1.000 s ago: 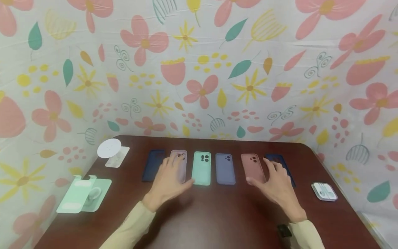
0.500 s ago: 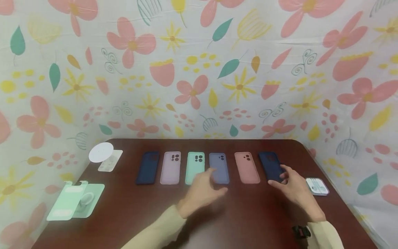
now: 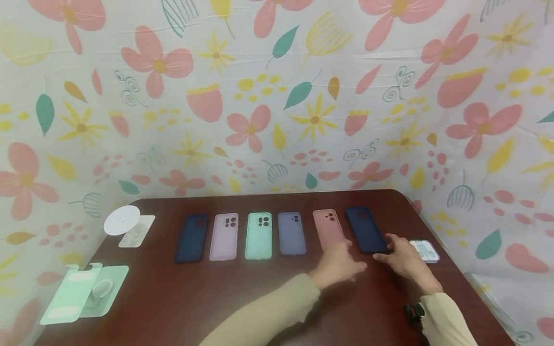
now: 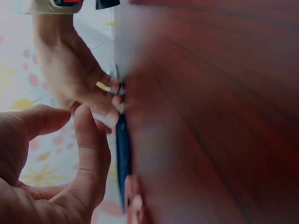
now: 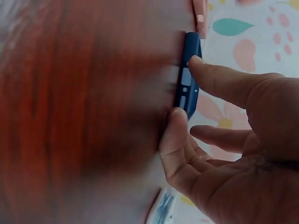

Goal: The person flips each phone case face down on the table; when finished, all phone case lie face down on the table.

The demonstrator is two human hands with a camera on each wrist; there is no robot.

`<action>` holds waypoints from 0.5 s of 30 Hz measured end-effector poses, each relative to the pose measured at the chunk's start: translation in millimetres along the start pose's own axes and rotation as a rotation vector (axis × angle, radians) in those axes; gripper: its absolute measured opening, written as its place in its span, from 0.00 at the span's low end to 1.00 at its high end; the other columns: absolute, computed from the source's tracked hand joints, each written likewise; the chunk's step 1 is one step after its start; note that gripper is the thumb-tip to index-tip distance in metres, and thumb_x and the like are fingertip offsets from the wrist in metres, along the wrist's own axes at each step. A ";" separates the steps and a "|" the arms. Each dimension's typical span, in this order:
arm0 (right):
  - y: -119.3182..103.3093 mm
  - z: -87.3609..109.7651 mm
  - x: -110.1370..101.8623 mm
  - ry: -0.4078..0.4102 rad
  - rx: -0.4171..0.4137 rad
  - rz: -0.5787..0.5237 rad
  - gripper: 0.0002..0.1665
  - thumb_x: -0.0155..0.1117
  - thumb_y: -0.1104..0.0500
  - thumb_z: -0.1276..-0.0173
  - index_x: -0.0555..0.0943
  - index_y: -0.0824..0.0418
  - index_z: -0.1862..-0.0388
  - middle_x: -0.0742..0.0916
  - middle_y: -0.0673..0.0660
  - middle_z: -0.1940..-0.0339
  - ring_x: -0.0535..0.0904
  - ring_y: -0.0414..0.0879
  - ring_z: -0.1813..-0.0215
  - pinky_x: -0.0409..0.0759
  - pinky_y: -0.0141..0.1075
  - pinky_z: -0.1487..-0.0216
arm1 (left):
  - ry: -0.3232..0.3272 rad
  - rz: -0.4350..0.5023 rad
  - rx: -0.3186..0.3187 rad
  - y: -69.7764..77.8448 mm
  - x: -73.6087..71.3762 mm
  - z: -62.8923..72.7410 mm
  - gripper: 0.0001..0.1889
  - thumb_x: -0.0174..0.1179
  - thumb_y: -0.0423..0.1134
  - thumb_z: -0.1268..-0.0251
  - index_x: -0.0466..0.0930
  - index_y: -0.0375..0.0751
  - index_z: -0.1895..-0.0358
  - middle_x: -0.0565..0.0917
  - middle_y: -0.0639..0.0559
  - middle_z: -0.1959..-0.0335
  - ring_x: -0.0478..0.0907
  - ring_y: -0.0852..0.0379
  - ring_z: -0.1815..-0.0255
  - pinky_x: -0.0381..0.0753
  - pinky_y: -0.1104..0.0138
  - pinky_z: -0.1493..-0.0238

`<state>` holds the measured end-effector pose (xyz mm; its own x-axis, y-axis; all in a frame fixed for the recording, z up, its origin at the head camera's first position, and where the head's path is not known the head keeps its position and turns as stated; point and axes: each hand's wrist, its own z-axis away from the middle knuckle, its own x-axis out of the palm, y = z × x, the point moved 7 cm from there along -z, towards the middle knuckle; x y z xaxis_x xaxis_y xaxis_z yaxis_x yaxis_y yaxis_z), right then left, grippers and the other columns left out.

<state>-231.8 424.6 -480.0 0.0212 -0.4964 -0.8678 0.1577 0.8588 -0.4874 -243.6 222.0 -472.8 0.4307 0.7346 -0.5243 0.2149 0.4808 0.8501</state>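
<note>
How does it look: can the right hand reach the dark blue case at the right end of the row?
Probably yes. The right hand is at the near right corner of the dark blue case, and nothing stands between them. The left hand, by the pink case, does not block it.

Front strip of the counter point(image 3: 173, 302) runs bare from the green stand point(image 3: 65, 300) to the left sleeve point(image 3: 264, 310), which cuts across it. Narrow gaps either side of the mint case point(image 3: 258, 242). Left hand point(image 3: 339, 264) blocks the near end of the pink case point(image 3: 327, 228) in the head view; only a slim gap to the right hand point(image 3: 405, 259). Earphone box point(image 3: 427, 252) just beside that one. Patterned cloth point(image 3: 259, 91) walls off the back.
</note>
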 end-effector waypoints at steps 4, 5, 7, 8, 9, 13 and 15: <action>-1.7 -2.5 2.2 0.010 -0.005 0.003 0.49 0.75 0.54 0.28 0.63 0.84 0.24 0.82 0.83 0.42 0.79 0.80 0.38 0.80 0.69 0.38 | 0.025 -0.049 -0.067 7.7 18.9 -23.0 0.34 0.77 0.41 0.36 0.77 0.32 0.29 0.86 0.50 0.81 0.81 0.64 0.91 0.84 0.77 0.70; -2.9 -2.9 2.2 0.014 -0.009 0.002 0.48 0.75 0.56 0.29 0.63 0.84 0.24 0.82 0.84 0.42 0.79 0.80 0.38 0.80 0.69 0.38 | 0.045 -0.079 -0.073 8.4 22.0 -28.9 0.34 0.78 0.42 0.37 0.78 0.31 0.31 0.87 0.48 0.80 0.82 0.63 0.91 0.84 0.77 0.71; -5.5 -3.0 2.3 0.021 -0.018 0.003 0.47 0.74 0.57 0.29 0.64 0.84 0.25 0.82 0.83 0.42 0.80 0.78 0.39 0.80 0.68 0.38 | 0.090 -0.180 -0.081 3.7 31.0 -45.5 0.34 0.78 0.45 0.38 0.79 0.31 0.33 0.89 0.47 0.72 0.85 0.62 0.85 0.86 0.75 0.71; -6.4 -2.8 2.6 0.024 -0.024 0.006 0.46 0.74 0.57 0.29 0.65 0.84 0.25 0.82 0.83 0.43 0.80 0.78 0.39 0.80 0.68 0.38 | 0.109 -0.221 -0.090 1.4 34.3 -51.8 0.34 0.78 0.47 0.38 0.80 0.31 0.33 0.90 0.45 0.68 0.87 0.62 0.81 0.87 0.75 0.69; -6.9 -2.5 2.8 0.025 -0.028 0.008 0.46 0.75 0.57 0.29 0.66 0.85 0.26 0.82 0.83 0.43 0.80 0.78 0.39 0.81 0.68 0.38 | 0.123 -0.252 -0.105 -1.9 38.0 -58.2 0.35 0.78 0.48 0.38 0.80 0.30 0.33 0.91 0.44 0.63 0.88 0.61 0.79 0.88 0.74 0.67; -5.1 -0.9 1.2 0.027 -0.020 0.017 0.42 0.74 0.58 0.28 0.68 0.84 0.27 0.82 0.82 0.44 0.81 0.76 0.40 0.81 0.67 0.39 | 0.159 -0.368 -0.127 -10.0 51.3 -76.4 0.34 0.77 0.50 0.39 0.83 0.31 0.35 0.90 0.43 0.48 0.91 0.57 0.65 0.89 0.75 0.60; -2.7 -0.5 -2.0 0.025 -0.008 0.022 0.41 0.74 0.58 0.27 0.69 0.84 0.28 0.82 0.82 0.44 0.81 0.75 0.41 0.81 0.67 0.40 | 0.176 -0.394 -0.110 -10.2 57.1 -83.8 0.27 0.77 0.48 0.40 0.88 0.33 0.43 0.91 0.44 0.49 0.91 0.57 0.64 0.88 0.74 0.61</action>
<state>-232.8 423.2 -477.0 -0.0005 -0.4744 -0.8803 0.1499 0.8703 -0.4691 -294.6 299.2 -515.5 0.1769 0.5507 -0.8158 0.2342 0.7815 0.5783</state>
